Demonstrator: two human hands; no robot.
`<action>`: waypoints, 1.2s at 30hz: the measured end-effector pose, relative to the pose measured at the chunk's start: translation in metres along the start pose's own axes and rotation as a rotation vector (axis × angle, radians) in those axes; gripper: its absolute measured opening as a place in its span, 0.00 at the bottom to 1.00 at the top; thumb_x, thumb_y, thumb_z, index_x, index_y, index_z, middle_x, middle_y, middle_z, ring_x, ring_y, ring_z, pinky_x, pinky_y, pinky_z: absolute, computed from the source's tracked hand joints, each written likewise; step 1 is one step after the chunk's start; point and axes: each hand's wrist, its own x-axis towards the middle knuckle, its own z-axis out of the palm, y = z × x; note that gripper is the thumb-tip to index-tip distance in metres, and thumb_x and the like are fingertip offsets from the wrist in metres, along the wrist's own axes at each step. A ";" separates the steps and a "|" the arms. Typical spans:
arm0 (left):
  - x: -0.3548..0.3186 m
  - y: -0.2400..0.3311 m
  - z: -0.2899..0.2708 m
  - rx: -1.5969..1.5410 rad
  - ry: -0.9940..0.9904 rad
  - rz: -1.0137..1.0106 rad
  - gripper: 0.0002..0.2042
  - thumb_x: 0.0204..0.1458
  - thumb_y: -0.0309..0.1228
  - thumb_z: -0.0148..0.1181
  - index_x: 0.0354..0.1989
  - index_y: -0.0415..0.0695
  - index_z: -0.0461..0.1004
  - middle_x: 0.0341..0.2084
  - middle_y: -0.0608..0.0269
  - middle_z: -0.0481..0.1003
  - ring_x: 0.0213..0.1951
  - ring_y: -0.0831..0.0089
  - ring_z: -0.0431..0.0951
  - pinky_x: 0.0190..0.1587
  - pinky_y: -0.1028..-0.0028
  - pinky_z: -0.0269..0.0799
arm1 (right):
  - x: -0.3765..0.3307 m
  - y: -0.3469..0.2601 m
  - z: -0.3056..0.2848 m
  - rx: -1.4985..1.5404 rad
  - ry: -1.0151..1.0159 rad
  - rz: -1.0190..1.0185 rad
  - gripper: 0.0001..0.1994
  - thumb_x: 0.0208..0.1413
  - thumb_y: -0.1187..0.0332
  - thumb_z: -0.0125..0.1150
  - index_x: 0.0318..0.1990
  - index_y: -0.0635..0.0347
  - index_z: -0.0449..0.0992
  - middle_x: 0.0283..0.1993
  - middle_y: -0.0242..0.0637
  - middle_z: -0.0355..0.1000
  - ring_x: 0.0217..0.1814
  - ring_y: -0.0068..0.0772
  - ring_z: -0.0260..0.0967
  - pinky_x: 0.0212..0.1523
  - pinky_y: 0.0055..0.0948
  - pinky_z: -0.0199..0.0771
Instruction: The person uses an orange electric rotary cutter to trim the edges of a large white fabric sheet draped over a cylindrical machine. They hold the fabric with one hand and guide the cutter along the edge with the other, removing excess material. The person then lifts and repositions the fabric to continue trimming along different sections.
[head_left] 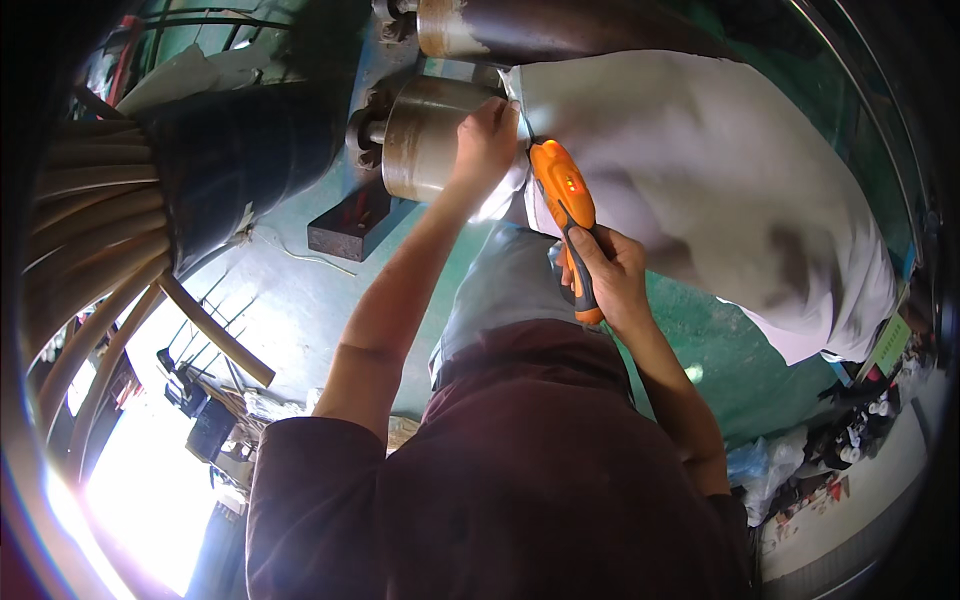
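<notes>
My right hand (612, 268) is wrapped round the handle of an orange-and-black handheld power tool (560, 172) with small lit lights on its body. Its thin dark tip points up and away, against the edge of a large white sheet (690, 150) that covers a big cylinder. With fingers closed, my left hand (487, 140) grips the sheet's left edge, just left of the tool's tip. The bare end of a pale, brown-stained metal roller (412, 140) sticks out beside that hand. What lies between my left fingertips is partly hidden.
A second roller (455, 28) lies beyond the covered one. On the floor at left stands a dark open metal box (340, 238). A thick dark roll (245, 150) and several long brown tubes (100, 210) fill the far left. Plastic bags (770, 465) lie at lower right.
</notes>
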 end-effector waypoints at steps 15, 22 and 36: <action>-0.016 0.010 0.013 -0.103 0.188 0.009 0.11 0.63 0.33 0.50 0.34 0.38 0.71 0.20 0.47 0.72 0.22 0.61 0.72 0.29 0.64 0.68 | 0.020 -0.010 0.012 -0.084 0.040 -0.063 0.19 0.62 0.56 0.58 0.29 0.66 0.75 0.21 0.32 0.71 0.18 0.18 0.66 0.21 0.21 0.64; -0.025 0.002 0.020 -0.248 0.161 -0.090 0.11 0.63 0.33 0.49 0.35 0.38 0.72 0.18 0.54 0.71 0.22 0.71 0.69 0.28 0.68 0.67 | 0.034 -0.017 0.026 -0.017 0.071 -0.145 0.17 0.64 0.59 0.57 0.30 0.66 0.76 0.23 0.33 0.74 0.19 0.19 0.67 0.23 0.20 0.66; -0.019 -0.006 0.013 -0.375 0.177 -0.179 0.11 0.63 0.32 0.50 0.34 0.37 0.72 0.20 0.63 0.71 0.25 0.80 0.67 0.28 0.74 0.65 | 0.063 -0.014 0.000 -0.033 -0.079 -0.114 0.17 0.64 0.57 0.57 0.35 0.67 0.75 0.25 0.35 0.74 0.22 0.21 0.69 0.24 0.21 0.68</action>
